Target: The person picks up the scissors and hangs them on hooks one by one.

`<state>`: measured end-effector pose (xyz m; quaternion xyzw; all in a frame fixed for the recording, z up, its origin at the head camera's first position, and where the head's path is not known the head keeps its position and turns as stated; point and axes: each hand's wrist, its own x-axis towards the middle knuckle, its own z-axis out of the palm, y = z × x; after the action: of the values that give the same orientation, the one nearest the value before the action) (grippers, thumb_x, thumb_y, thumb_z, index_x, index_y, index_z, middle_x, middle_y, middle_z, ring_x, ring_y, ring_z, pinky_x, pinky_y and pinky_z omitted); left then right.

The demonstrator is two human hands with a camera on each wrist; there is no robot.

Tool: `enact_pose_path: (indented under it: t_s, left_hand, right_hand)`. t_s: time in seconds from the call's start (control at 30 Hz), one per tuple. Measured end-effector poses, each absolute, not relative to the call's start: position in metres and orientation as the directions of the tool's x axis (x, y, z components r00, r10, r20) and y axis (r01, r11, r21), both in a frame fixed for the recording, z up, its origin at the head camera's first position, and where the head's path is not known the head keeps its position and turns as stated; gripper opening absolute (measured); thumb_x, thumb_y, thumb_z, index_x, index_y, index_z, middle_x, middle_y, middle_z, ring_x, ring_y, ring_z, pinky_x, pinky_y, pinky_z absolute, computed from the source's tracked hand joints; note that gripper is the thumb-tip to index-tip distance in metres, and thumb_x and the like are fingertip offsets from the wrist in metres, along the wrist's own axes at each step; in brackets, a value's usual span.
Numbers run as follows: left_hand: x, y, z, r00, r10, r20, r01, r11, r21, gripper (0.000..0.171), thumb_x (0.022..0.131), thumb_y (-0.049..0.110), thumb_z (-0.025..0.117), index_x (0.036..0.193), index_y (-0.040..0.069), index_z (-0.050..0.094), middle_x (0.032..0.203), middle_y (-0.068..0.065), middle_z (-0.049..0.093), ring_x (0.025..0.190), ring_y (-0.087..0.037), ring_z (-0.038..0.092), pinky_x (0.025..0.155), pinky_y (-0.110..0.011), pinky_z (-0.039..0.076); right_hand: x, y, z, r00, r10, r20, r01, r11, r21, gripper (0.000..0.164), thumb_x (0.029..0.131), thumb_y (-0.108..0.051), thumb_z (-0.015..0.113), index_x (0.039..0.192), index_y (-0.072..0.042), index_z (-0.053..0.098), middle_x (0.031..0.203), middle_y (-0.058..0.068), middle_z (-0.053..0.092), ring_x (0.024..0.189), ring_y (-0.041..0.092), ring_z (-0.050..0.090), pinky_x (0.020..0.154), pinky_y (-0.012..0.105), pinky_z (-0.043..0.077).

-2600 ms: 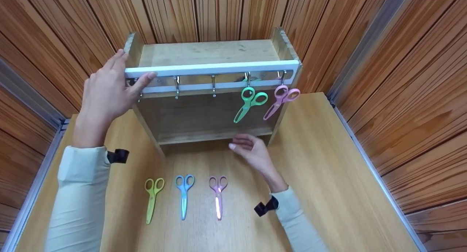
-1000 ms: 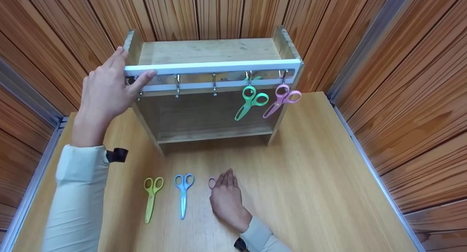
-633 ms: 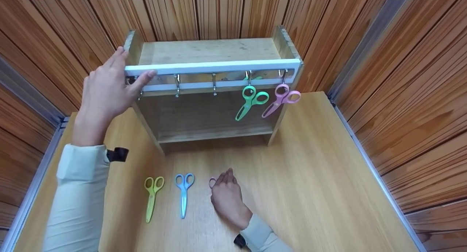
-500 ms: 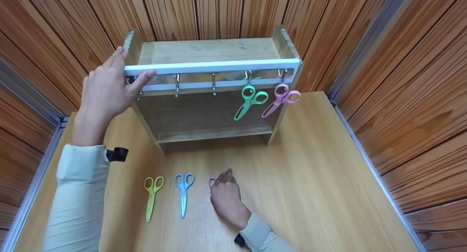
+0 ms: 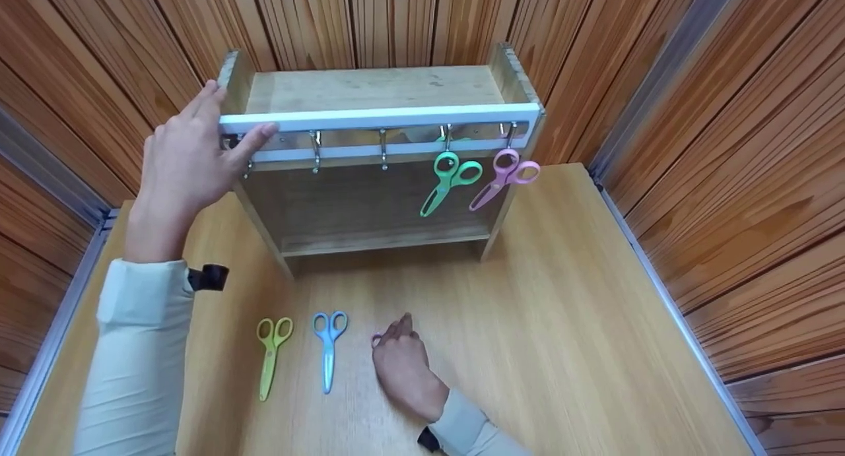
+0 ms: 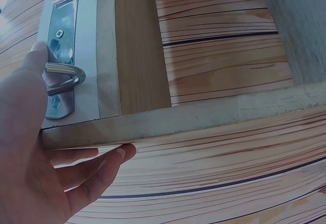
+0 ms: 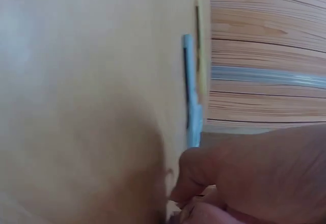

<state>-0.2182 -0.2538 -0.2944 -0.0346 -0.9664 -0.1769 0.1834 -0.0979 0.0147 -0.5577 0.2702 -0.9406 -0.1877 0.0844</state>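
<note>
My left hand [image 5: 188, 156] grips the left end of a small wooden shelf [image 5: 370, 86], thumb on the white-edged hook rail [image 5: 370, 119] and fingers along the outer side panel. In the left wrist view the thumb lies beside a metal hook [image 6: 69, 76]. Down on the table, my right hand [image 5: 404, 370] pinches purple scissors [image 5: 376, 340]; only part of a handle loop shows, and the hand hides the blades. Green scissors [image 5: 444, 181] and pink scissors [image 5: 504, 175] hang from the two rightmost hooks.
Blue scissors [image 5: 328, 357] and yellow scissors [image 5: 269, 363] lie on the wooden table [image 5: 594, 350], left of my right hand. Other hooks on the rail hold nothing. Wood-patterned walls [image 5: 739, 179] with metal edge strips enclose the table.
My right hand has come down from below the hanging scissors to the purple pair. Just now its handle loop has shifted slightly toward me with the hand. My left hand stays on the shelf.
</note>
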Motion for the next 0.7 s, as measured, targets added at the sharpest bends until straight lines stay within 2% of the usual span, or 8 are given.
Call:
enact_pose_path:
  t_s: [0.1, 0.17, 0.27, 0.37, 0.43, 0.53, 0.63, 0.7]
  left_hand:
    - [-0.219, -0.254, -0.295, -0.93, 0.002, 0.368, 0.133, 0.935, 0.33, 0.096, 0.1, 0.076, 0.044, 0.164, 0.005, 0.033, 0.172, -0.016, 0.03, 0.058, -0.03, 0.044, 0.056, -0.039, 0.032]
    - [-0.219, -0.254, -0.295, -0.931, 0.001, 0.365, 0.13, 0.935, 0.331, 0.096, 0.1, 0.076, 0.044, 0.165, 0.006, 0.032, 0.173, -0.016, 0.029, 0.056, -0.028, 0.042, 0.054, -0.038, 0.031]
    - [-0.219, -0.255, -0.296, -0.933, 0.001, 0.361, 0.128, 0.935, 0.33, 0.096, 0.099, 0.076, 0.043, 0.165, 0.007, 0.032, 0.173, -0.016, 0.029, 0.055, -0.027, 0.041, 0.052, -0.038, 0.031]
    - [-0.218, -0.255, -0.297, -0.933, -0.003, 0.361, 0.126, 0.935, 0.333, 0.097, 0.099, 0.077, 0.043, 0.165, 0.007, 0.033, 0.173, -0.016, 0.029, 0.056, -0.027, 0.041, 0.053, -0.038, 0.031]
    - [-0.218, -0.255, -0.297, -0.927, -0.001, 0.375, 0.133, 0.934, 0.332, 0.096, 0.099, 0.076, 0.045, 0.164, 0.005, 0.035, 0.171, -0.017, 0.031, 0.054, -0.026, 0.039, 0.052, -0.038, 0.03]
    - [-0.218, -0.255, -0.296, -0.92, 0.002, 0.392, 0.141, 0.934, 0.327, 0.096, 0.099, 0.076, 0.046, 0.162, 0.004, 0.037, 0.17, -0.017, 0.034, 0.052, -0.025, 0.036, 0.051, -0.037, 0.029]
    - [-0.218, -0.254, -0.295, -0.918, 0.005, 0.398, 0.144, 0.936, 0.321, 0.096, 0.099, 0.076, 0.046, 0.162, 0.004, 0.038, 0.17, -0.017, 0.034, 0.051, -0.024, 0.035, 0.05, -0.037, 0.028]
    - [-0.218, -0.254, -0.295, -0.92, 0.003, 0.392, 0.141, 0.936, 0.324, 0.096, 0.099, 0.076, 0.045, 0.163, 0.005, 0.036, 0.171, -0.017, 0.033, 0.052, -0.025, 0.036, 0.05, -0.036, 0.028]
  right_hand:
    - [-0.097, 0.016, -0.553, -0.837, -0.546, 0.043, -0.499, 0.792, 0.353, 0.032, 0.108, -0.024, 0.056, 0.115, -0.002, 0.079, 0.114, 0.018, 0.08, 0.109, 0.032, 0.077, 0.047, 0.021, 0.051]
    - [-0.098, 0.016, -0.549, -0.84, -0.541, 0.035, -0.512, 0.813, 0.278, 0.036, 0.111, -0.024, 0.052, 0.11, -0.002, 0.08, 0.104, 0.015, 0.081, 0.1, 0.03, 0.078, 0.045, 0.022, 0.05]
    - [-0.1, 0.019, -0.539, -0.853, -0.521, -0.029, -0.522, 0.852, 0.044, 0.04, 0.113, -0.024, 0.047, 0.1, -0.005, 0.08, 0.083, 0.007, 0.076, 0.076, 0.02, 0.071, 0.048, 0.025, 0.051]
    - [-0.104, 0.021, -0.529, -0.859, -0.496, -0.128, -0.459, 0.856, -0.237, 0.04, 0.114, -0.023, 0.046, 0.093, -0.008, 0.076, 0.07, 0.0, 0.059, 0.061, 0.014, 0.051, 0.053, 0.026, 0.044]
    - [-0.107, 0.022, -0.523, -0.854, -0.492, -0.168, -0.413, 0.839, -0.354, 0.039, 0.113, -0.024, 0.047, 0.09, -0.007, 0.074, 0.066, -0.003, 0.048, 0.058, 0.011, 0.041, 0.054, 0.026, 0.038]
    - [-0.112, 0.024, -0.519, -0.844, -0.497, -0.203, -0.364, 0.807, -0.465, 0.032, 0.111, -0.021, 0.054, 0.09, -0.005, 0.072, 0.063, -0.005, 0.038, 0.056, 0.009, 0.037, 0.052, 0.024, 0.033]
    - [-0.117, 0.026, -0.515, -0.831, -0.501, -0.241, -0.293, 0.764, -0.576, 0.022, 0.107, -0.015, 0.06, 0.094, -0.003, 0.072, 0.066, -0.005, 0.041, 0.057, 0.009, 0.04, 0.051, 0.021, 0.033]
    - [-0.122, 0.029, -0.513, -0.823, -0.502, -0.266, -0.239, 0.731, -0.638, 0.015, 0.105, -0.014, 0.063, 0.1, -0.004, 0.073, 0.072, -0.004, 0.052, 0.062, 0.008, 0.046, 0.055, 0.02, 0.039]
